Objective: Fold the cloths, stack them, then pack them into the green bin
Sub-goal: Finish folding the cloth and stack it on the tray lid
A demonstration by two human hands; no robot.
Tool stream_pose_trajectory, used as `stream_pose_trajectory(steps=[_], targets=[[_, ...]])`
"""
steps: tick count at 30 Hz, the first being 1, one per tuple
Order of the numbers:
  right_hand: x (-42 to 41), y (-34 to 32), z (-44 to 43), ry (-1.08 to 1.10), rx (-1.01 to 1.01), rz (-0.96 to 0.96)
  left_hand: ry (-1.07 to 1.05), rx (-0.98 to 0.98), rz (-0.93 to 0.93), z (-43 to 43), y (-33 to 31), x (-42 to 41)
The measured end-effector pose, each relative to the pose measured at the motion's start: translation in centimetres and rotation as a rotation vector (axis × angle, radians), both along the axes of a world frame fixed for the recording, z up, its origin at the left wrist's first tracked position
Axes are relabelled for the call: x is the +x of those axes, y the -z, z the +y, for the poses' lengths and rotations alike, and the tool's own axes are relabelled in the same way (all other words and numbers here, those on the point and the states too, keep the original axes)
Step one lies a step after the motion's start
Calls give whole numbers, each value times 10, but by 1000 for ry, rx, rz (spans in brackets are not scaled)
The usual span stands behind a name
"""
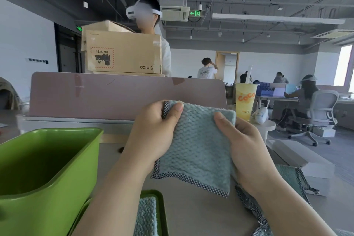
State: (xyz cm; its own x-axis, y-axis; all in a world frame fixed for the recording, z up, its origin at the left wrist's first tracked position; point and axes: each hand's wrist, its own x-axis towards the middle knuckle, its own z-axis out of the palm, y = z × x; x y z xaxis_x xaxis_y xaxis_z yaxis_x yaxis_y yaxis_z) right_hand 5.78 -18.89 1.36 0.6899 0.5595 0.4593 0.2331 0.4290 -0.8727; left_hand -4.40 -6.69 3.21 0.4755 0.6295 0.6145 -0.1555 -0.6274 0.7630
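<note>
Nearest the camera, one folded cloth (146, 216) lies on a green tray (161, 209), just beside the green bin (47, 216) at left. A second cloth (289, 176), checked along its edge, lies spread on the table (191, 216) under the right forearm. Above the table both hands hold up a third cloth (199, 149). The left hand (153, 132) pinches its top left corner, and the right hand (247, 149) grips its right edge, thumb in front. Beyond, one yellow cup (245, 99) reads "CoCo". Farther back, one cardboard box (124, 51) bears "PICO" and "UN 3481", upside down.

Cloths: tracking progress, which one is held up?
The cloth gripped by left hand and right hand; the others lie on the green tray and table.
</note>
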Motion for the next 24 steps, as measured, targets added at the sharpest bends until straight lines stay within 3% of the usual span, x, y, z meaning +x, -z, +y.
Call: stream_pose_trajectory(steps=[6,12,16,20,24], targets=[[-5,-1,1,236,6,-131,-209,264,-35,-5,0,5],[-11,-2,1,322,35,-178,-247,289,-146,-6,1,9],[-12,-3,-1,343,54,-158,-164,210,-171,-7,1,8],[-11,-4,0,378,51,-121,-47,-6,-185,-11,-1,5],[-11,-2,1,302,34,6,129,-209,62,-8,5,-8]])
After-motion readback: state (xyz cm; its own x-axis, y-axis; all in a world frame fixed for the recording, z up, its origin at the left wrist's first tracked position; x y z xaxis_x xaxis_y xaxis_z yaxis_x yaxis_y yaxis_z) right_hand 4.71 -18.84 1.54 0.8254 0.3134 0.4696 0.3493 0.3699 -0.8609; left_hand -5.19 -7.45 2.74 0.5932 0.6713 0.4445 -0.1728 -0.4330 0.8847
